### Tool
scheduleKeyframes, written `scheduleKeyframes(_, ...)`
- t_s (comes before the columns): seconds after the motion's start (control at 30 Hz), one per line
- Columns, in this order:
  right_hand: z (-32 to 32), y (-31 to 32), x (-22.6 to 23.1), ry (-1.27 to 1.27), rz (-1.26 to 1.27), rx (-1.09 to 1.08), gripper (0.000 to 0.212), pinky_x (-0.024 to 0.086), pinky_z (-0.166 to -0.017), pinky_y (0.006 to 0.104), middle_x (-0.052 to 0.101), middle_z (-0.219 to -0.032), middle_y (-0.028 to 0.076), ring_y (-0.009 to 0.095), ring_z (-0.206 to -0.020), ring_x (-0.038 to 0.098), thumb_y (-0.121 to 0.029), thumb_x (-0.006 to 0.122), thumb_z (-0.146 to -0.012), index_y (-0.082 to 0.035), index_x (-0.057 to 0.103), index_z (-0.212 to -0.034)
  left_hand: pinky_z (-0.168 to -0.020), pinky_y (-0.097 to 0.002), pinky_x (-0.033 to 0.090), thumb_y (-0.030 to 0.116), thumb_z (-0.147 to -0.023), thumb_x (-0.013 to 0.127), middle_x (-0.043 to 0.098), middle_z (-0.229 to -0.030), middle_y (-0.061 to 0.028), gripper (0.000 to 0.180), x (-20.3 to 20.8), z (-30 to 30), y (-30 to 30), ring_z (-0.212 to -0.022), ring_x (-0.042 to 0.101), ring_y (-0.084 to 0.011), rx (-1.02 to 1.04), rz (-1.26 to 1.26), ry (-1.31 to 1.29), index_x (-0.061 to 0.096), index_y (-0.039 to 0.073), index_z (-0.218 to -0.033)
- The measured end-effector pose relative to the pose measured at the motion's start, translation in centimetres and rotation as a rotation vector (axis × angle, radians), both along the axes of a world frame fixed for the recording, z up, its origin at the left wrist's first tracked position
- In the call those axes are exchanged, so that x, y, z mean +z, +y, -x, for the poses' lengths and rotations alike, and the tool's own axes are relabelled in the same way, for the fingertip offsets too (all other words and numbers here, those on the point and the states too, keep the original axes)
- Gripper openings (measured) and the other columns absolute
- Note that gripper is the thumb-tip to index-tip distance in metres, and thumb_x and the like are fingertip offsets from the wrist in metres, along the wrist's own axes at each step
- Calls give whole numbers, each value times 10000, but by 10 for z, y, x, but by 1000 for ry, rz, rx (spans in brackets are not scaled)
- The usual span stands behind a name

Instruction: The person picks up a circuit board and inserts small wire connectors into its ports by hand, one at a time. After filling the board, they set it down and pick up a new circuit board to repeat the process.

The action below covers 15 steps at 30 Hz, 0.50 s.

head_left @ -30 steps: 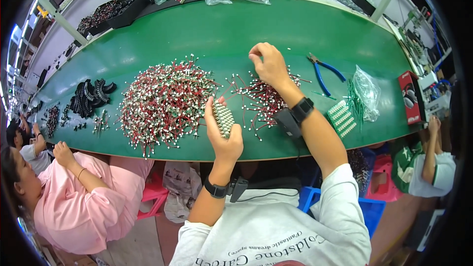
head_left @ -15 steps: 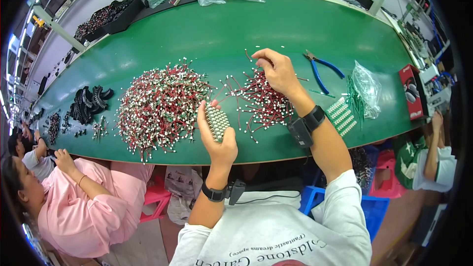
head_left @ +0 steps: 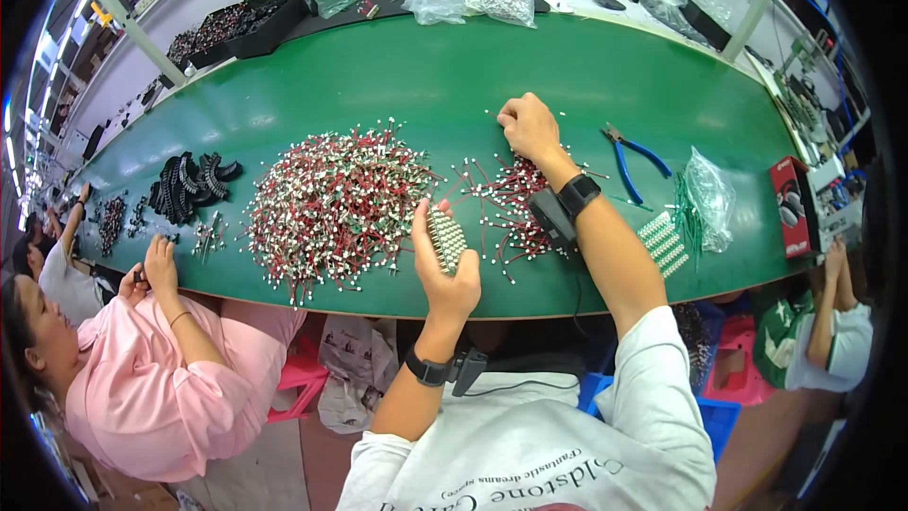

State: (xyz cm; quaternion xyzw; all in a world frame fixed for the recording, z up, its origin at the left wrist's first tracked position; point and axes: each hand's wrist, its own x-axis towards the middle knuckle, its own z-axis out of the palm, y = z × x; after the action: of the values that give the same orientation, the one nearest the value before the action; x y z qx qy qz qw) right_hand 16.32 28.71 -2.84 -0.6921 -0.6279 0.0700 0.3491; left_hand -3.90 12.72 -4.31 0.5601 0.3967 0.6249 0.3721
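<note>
My left hand is closed around a small panel with rows of pale, bead-like parts, held tilted over the near edge of the green table. Fingers curled together, my right hand rests at the far side of a small pile of red wires with white connector ends. A tiny white end shows just beyond its fingertips; what they pinch is hidden. To the left of the panel lies a large heap of red wires with white connectors.
Blue-handled pliers, a clear plastic bag, green wires and pale part strips lie at right. Black curved parts lie at left, before a co-worker in pink. A red box stands at far right.
My right hand's fingers have closed down over the short red wire that lay beyond them. The left hand still holds the panel. The co-worker's hands have come together. The whole view has shifted slightly.
</note>
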Motion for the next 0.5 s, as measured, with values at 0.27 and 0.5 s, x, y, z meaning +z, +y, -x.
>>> scheduleKeyframes(0.27, 21, -83, 26, 23, -184, 505, 239, 511, -764, 384, 663, -956, 142, 285, -848, 651, -73, 580, -906, -14, 589, -1137, -936, -301, 479, -99, -729, 410, 485, -1389, -194, 771, 9, 3, 0, -1221, 520, -225, -91, 165, -277, 284, -35, -1486)
scheduleKeyframes(0.5, 41, -132, 48, 446, -98, 770, 153, 542, -671, 298, 724, -854, 131, 201, -774, 720, 5, 568, -931, 17, 582, -1083, -919, -285, 490, -96, -750, 424, 499, -1394, -198, 764, 8, 4, -4, -1210, 542, -216, -52, 128, -177, 290, -33, -1499)
